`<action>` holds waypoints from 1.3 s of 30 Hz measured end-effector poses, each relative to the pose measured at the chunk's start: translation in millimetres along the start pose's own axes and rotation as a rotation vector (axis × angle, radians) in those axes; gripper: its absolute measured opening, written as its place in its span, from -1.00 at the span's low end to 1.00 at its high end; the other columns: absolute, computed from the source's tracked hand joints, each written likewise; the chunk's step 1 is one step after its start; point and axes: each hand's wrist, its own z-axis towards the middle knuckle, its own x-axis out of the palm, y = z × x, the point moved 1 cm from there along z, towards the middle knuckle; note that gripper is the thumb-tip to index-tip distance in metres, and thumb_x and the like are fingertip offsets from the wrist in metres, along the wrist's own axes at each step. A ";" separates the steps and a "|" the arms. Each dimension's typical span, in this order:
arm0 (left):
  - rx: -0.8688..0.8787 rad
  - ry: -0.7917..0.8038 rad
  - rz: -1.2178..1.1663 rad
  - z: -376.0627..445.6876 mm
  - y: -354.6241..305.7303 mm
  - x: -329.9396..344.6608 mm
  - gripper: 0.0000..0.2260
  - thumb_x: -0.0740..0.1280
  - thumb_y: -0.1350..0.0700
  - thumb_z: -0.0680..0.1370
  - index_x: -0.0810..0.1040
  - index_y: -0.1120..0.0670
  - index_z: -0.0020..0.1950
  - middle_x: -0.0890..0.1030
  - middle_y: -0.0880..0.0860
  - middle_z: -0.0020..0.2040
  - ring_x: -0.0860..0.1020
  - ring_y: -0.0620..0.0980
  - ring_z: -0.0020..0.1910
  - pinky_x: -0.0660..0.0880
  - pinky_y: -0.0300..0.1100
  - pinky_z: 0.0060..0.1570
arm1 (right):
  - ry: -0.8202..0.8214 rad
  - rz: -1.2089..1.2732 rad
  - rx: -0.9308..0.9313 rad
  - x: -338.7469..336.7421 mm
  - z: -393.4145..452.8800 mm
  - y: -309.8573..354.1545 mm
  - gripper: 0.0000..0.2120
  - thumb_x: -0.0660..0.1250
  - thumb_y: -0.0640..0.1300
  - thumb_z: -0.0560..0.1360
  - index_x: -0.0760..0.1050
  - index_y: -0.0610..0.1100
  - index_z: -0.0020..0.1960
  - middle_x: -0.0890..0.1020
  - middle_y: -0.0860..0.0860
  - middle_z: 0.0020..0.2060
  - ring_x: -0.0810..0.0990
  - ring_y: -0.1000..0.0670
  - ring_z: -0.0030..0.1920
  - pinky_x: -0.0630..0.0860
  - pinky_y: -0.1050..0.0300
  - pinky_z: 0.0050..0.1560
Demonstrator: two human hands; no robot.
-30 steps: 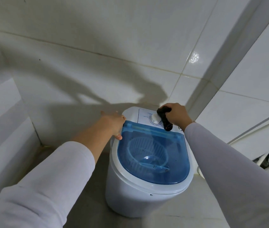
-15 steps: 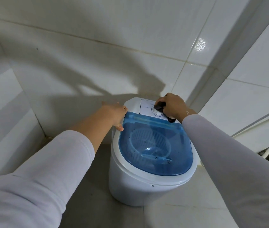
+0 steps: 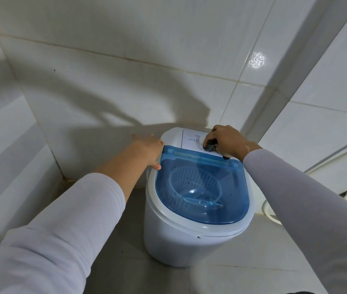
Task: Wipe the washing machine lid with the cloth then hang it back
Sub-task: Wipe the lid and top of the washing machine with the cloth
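Since the earlier frames the right hand (image 3: 229, 141) had slid back along the control panel (image 3: 191, 141), so its fingers now curled over the round dial (image 3: 201, 143) instead of lying beside it, and the dark cloth (image 3: 210, 146) was bunched tighter beneath them. The left hand (image 3: 148, 150) had kept its place at the rear left corner.

In the head view, the small white washing machine (image 3: 189, 240) stood on the grey tiled floor (image 3: 130, 272), close to the white tiled wall (image 3: 126, 60). Its translucent blue lid (image 3: 202, 187) lay shut. Through it a pale ribbed basket (image 3: 196, 187) showed inside the tub, with dark specks scattered on the lid or the basket; which one could not be told. Nothing else could be made out inside.

The right hand was closed around the cloth, pressing it onto the panel just behind the lid's hinge edge; a dark end of the cloth poked out below the hand. The left hand lay open and flat, holding nothing, fingers along the machine's rim and thumb touching the lid's corner. Both forearms wore pale long sleeves (image 3: 72, 219).

To the right, a white pipe (image 3: 338, 149) ran slanting along the wall, and a white hose loop (image 3: 271, 213) lay on the floor just beside the machine.
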 end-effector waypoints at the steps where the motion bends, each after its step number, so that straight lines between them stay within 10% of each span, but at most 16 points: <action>1: -0.011 -0.013 -0.013 -2.2 -0.1 1.2 -0.26 0.39 -0.13 0.46 0.16 0.07 0.53 0.29 0.06 0.51 0.20 0.11 0.51 0.19 0.26 0.39 | 0.028 -0.018 0.000 -3.1 -3.1 -0.8 -0.64 0.20 -0.34 0.47 0.63 -0.01 0.06 0.53 -0.08 0.06 0.50 -0.17 0.08 0.40 0.13 -0.04; 18: 0.078 -0.046 -0.260 -66.8 -3.0 28.9 -0.13 0.42 -0.16 0.42 0.04 0.08 0.57 0.11 0.06 0.58 0.06 0.08 0.57 0.15 0.20 0.46 | -0.148 0.120 -0.245 -11.0 11.4 94.2 -0.58 0.25 -0.41 0.35 0.59 -0.03 0.08 0.60 -0.04 0.13 0.51 -0.15 0.13 0.49 -0.06 0.14; 31: 0.034 0.018 -0.228 -71.6 -4.3 34.9 -0.17 0.34 -0.19 0.48 -0.03 0.05 0.58 0.05 0.01 0.60 -0.07 0.03 0.59 0.06 0.32 0.45 | -0.040 0.270 0.008 27.5 4.2 108.7 -0.59 0.19 0.16 0.49 0.50 0.07 0.27 0.40 -0.01 0.36 0.34 -0.15 0.36 0.31 -0.08 0.38; 39: 0.058 0.042 -0.210 -76.9 -5.7 29.4 -0.19 0.31 -0.15 0.52 -0.08 0.10 0.58 0.02 0.00 0.60 -0.11 0.03 0.58 0.08 0.20 0.48 | -0.071 0.093 0.031 44.6 7.3 116.3 -0.63 0.15 -0.02 0.57 0.42 -0.02 0.36 0.38 -0.11 0.32 0.38 -0.23 0.24 0.36 -0.02 0.27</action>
